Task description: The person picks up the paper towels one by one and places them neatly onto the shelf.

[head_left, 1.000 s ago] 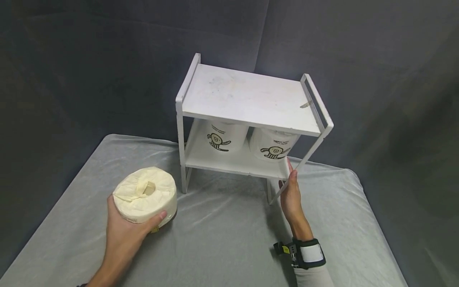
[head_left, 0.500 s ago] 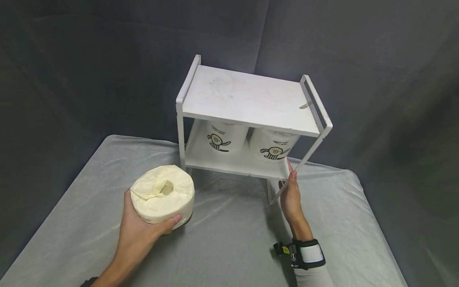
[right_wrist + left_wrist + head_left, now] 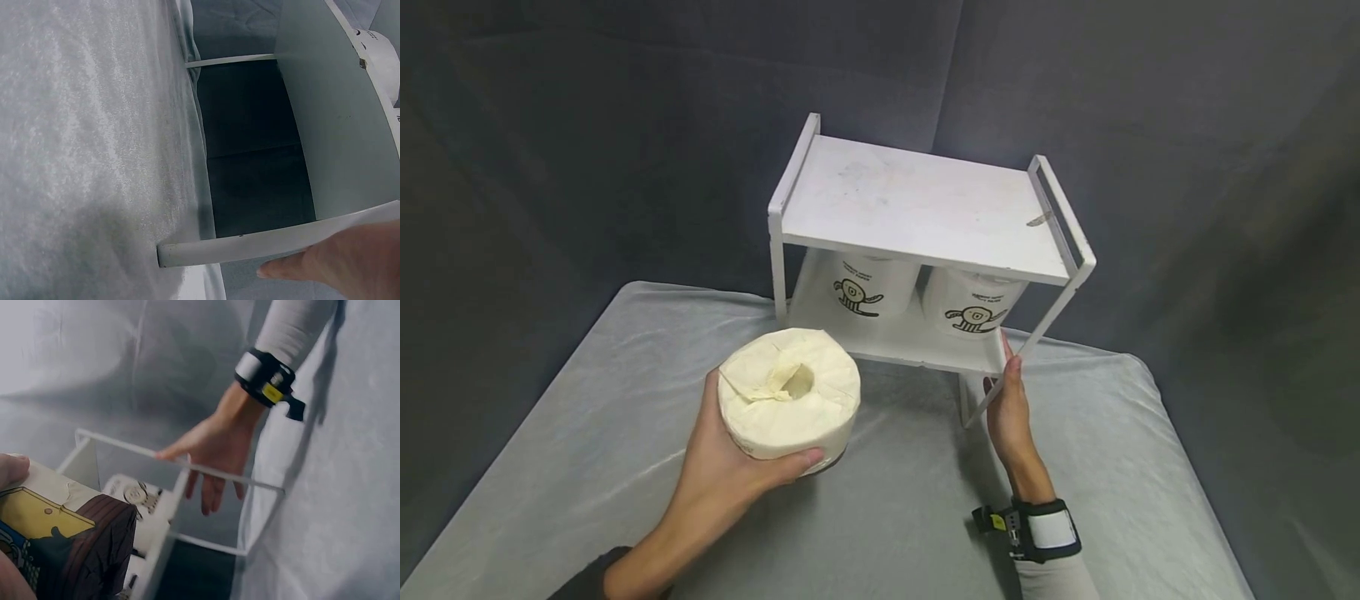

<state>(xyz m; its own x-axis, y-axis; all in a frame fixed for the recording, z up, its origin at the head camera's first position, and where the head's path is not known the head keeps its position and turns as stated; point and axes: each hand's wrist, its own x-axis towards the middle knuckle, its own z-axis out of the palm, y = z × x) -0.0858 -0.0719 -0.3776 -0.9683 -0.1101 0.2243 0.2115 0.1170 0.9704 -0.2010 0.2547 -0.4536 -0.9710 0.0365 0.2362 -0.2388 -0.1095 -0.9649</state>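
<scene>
In the head view, my left hand (image 3: 733, 458) grips a wrapped toilet paper roll (image 3: 790, 392), cream on top with a hole in its middle. The roll is raised over the table, overlapping the front left corner of a white two-tier rack (image 3: 917, 208). The left wrist view shows its printed yellow and brown wrapper (image 3: 62, 537). My right hand (image 3: 1009, 417) rests against the rack's right front leg, thumb at the leg and fingers extended; in the left wrist view the leg crosses in front of that hand. Two white rolls with a cartoon print, a left roll (image 3: 880, 287) and a right roll (image 3: 973, 302), stand on the lower shelf.
A grey cloth covers the table (image 3: 887, 517). Dark curtains (image 3: 625, 167) hang behind and at both sides. The upper shelf sits low over the two rolls. A black wrist strap (image 3: 1047, 529) is on my right wrist.
My left hand has carried the roll rightward and slightly up, from left of the rack to in front of its lower left corner. The right hand and the rack have stayed practically still.
</scene>
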